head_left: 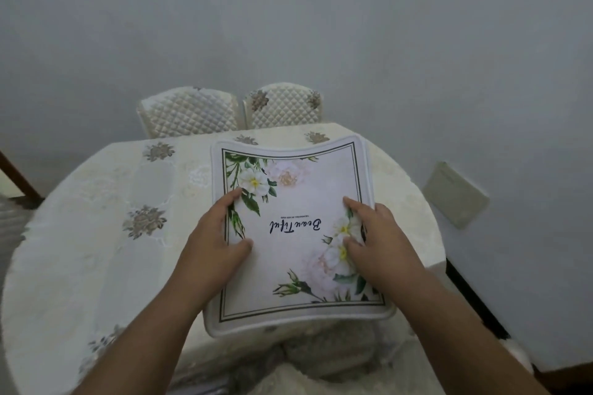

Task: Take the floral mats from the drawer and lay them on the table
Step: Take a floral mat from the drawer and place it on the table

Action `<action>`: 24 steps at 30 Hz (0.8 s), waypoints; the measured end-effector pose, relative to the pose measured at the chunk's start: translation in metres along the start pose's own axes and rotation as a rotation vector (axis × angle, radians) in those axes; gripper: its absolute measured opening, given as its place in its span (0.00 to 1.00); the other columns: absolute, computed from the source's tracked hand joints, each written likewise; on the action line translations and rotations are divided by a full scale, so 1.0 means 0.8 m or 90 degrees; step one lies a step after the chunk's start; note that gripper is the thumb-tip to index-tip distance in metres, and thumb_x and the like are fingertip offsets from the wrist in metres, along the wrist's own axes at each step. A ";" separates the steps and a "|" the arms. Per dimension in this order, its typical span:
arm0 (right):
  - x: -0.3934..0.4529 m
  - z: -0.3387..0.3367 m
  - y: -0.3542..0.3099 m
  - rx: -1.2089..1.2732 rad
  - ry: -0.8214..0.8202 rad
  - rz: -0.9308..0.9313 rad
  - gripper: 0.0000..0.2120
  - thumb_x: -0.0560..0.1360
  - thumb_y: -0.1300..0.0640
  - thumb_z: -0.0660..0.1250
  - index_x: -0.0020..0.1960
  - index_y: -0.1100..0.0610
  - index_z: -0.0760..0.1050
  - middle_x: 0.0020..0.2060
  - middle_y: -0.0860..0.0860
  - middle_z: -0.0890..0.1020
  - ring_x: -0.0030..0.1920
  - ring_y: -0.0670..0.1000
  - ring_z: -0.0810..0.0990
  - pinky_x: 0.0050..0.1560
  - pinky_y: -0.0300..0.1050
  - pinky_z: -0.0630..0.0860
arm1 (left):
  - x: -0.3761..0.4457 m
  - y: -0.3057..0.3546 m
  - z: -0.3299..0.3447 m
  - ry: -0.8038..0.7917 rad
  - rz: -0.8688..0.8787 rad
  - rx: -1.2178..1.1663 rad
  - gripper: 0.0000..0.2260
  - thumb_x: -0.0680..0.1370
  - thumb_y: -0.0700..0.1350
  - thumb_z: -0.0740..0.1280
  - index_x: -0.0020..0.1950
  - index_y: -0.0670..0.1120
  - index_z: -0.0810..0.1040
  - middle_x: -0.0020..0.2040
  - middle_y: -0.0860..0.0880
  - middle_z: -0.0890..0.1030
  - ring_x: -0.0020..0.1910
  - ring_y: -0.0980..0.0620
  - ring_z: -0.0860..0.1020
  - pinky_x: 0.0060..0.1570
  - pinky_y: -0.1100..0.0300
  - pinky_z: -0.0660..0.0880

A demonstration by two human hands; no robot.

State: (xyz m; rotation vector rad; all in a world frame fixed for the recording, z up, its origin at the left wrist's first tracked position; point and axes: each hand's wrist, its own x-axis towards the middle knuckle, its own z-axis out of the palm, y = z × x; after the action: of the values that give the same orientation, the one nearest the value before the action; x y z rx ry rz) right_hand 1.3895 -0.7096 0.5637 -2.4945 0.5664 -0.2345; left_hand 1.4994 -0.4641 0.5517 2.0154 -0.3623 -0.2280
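A white floral mat (298, 199) with green leaves, pale flowers, a dark line border and the word "Beautiful" is held over the near right part of the table (96, 234). My left hand (215, 234) grips its left edge, thumb on top. On the right edge my right hand (375, 234) grips it the same way. The mat's near edge hangs past the table's front edge, and I cannot tell if more mats lie under it. No drawer is in view.
A cream tablecloth with grey flower motifs covers the table. Two quilted cream chairs (189, 115) (284, 106) stand at the far side against a grey wall. A pale switch plate (455, 194) is on the wall at right.
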 end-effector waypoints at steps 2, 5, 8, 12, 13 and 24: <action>0.036 0.007 0.021 0.006 -0.024 -0.011 0.31 0.78 0.56 0.64 0.77 0.40 0.58 0.71 0.51 0.65 0.50 0.50 0.77 0.43 0.41 0.74 | 0.019 0.000 0.014 -0.010 -0.022 -0.008 0.39 0.73 0.35 0.70 0.75 0.67 0.62 0.71 0.57 0.71 0.60 0.56 0.77 0.53 0.61 0.74; 0.083 0.022 0.049 0.022 -0.075 -0.020 0.32 0.77 0.56 0.64 0.77 0.39 0.59 0.73 0.53 0.63 0.54 0.54 0.79 0.45 0.41 0.73 | 0.037 -0.012 0.037 -0.003 -0.074 -0.032 0.43 0.71 0.33 0.68 0.74 0.70 0.60 0.72 0.55 0.70 0.57 0.51 0.80 0.48 0.58 0.77; 0.120 0.042 0.071 0.028 -0.139 -0.059 0.32 0.77 0.58 0.64 0.78 0.41 0.59 0.68 0.50 0.66 0.40 0.46 0.77 0.35 0.32 0.70 | 0.047 -0.024 0.055 0.035 -0.115 -0.038 0.44 0.70 0.33 0.67 0.72 0.74 0.59 0.71 0.53 0.71 0.56 0.46 0.80 0.44 0.56 0.79; 0.177 0.075 0.089 0.039 -0.171 -0.086 0.31 0.78 0.59 0.64 0.77 0.43 0.60 0.67 0.49 0.65 0.37 0.41 0.75 0.31 0.28 0.67 | 0.078 -0.048 0.073 0.106 -0.139 0.007 0.41 0.71 0.34 0.67 0.71 0.74 0.60 0.69 0.54 0.74 0.55 0.49 0.80 0.46 0.56 0.79; 0.191 0.085 0.093 0.046 -0.174 -0.085 0.31 0.77 0.59 0.64 0.77 0.43 0.61 0.68 0.50 0.65 0.38 0.42 0.75 0.32 0.28 0.68 | 0.089 -0.057 0.076 0.120 -0.150 0.021 0.40 0.72 0.36 0.68 0.72 0.72 0.61 0.68 0.54 0.75 0.54 0.49 0.81 0.47 0.54 0.79; 0.348 0.218 0.123 0.065 -0.170 -0.044 0.31 0.76 0.60 0.63 0.77 0.47 0.63 0.72 0.56 0.63 0.60 0.55 0.76 0.54 0.41 0.70 | 0.255 -0.177 0.108 0.055 -0.161 0.069 0.36 0.76 0.34 0.67 0.80 0.57 0.62 0.76 0.51 0.66 0.73 0.50 0.67 0.72 0.51 0.68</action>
State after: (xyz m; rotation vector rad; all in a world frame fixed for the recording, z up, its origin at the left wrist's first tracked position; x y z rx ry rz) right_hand 1.6541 -0.8211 0.3765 -2.3966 0.3489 0.0441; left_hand 1.6856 -0.5477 0.3856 2.1689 -0.0658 -0.2816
